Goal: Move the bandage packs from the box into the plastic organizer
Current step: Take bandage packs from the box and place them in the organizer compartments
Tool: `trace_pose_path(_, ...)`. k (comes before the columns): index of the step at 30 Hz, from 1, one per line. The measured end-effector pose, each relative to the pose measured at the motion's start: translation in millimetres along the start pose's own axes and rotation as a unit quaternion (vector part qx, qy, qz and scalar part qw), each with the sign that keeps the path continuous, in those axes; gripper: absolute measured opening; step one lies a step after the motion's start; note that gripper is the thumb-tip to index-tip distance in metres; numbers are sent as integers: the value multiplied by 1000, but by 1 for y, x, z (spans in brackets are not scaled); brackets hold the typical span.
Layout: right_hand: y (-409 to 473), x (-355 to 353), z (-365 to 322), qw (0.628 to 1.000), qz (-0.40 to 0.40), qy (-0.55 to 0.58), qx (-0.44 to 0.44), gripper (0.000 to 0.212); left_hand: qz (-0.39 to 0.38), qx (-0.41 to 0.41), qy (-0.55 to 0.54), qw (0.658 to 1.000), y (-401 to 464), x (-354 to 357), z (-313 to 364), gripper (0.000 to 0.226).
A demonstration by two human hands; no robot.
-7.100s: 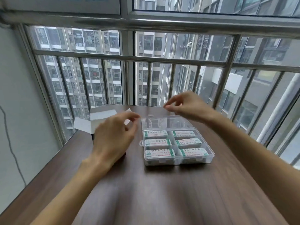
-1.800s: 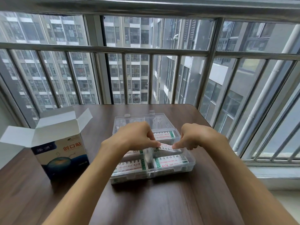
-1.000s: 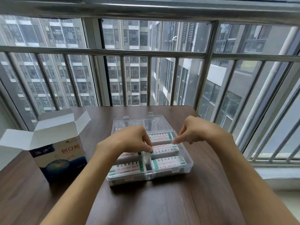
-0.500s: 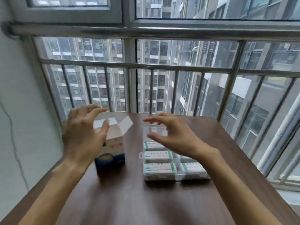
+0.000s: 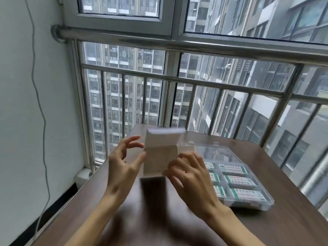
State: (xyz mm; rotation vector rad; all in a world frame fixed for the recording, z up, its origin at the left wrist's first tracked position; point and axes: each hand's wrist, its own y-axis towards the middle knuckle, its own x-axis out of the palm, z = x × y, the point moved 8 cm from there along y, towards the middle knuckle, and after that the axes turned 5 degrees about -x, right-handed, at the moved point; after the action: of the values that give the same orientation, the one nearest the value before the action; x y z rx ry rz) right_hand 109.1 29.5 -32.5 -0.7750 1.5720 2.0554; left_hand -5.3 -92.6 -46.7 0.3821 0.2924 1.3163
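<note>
Now, head view: both hands on the box (image 5: 159,157) — left hand (image 5: 122,167) steadies it, fingers loose; right hand (image 5: 188,173) pinches its near edge. Bandage packs (image 5: 239,180) sit in the organizer (image 5: 262,205) on the tabletop (image 5: 266,228) — probably checking for leftovers.

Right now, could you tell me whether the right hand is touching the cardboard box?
Touching. The head view shows the right hand's fingertips against the box's right side, though motion blur softens the edge.
</note>
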Motion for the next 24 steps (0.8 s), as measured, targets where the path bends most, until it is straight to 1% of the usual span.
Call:
trace_pose_path(1,-3,4,2,1000,-11,8,10,9,-8,-4,13,1000,-1,2,-3,37)
trace_pose_path(3,-9,10,5,999,-41,23,26,3,-21,-23,29,999,0,6,-10,23)
trace_pose_path(5,-10,14,0,994,-87,53,37,15,-21,-33,26,999,-1,9,-12,13)
trace_pose_path(7,-7,19,-10,983,-139,104,58,28,-8,-40,8,999,-2,9,-14,16)
trace_pose_path(9,1,28,-15,964,-188,142,122,37,-2,-44,-4,999,-2,10,-16,19)
trace_pose_path(11,10,40,-10,939,-253,140,187,33,-4,-39,-12,999,-3,10,-17,19)
trace_pose_path(12,14,50,-6,922,-299,128,210,30,-4,-31,-8,999,-4,10,-17,19)
trace_pose_path(13,16,61,-3,904,-347,116,220,33,-5,-23,-2,1000,-5,10,-17,19)
trace_pose_path(14,18,71,-3,888,-390,107,218,40,-7,-17,1,1000,-5,10,-16,18)
trace_pose_path(16,17,91,-5,863,-449,105,206,51,-11,-7,3,1000,-6,12,-14,16)
trace_pose_path(18,17,102,-9,853,-466,117,202,50,-7,3,3,1000,-6,10,-12,14)
trace_pose_path(21,16,103,-5,845,-468,129,223,41,4,7,4,1000,-4,7,-13,11)
trace_pose_path(24,15,103,-3,837,-485,121,222,40,3,19,10,1000,-6,9,-9,9)
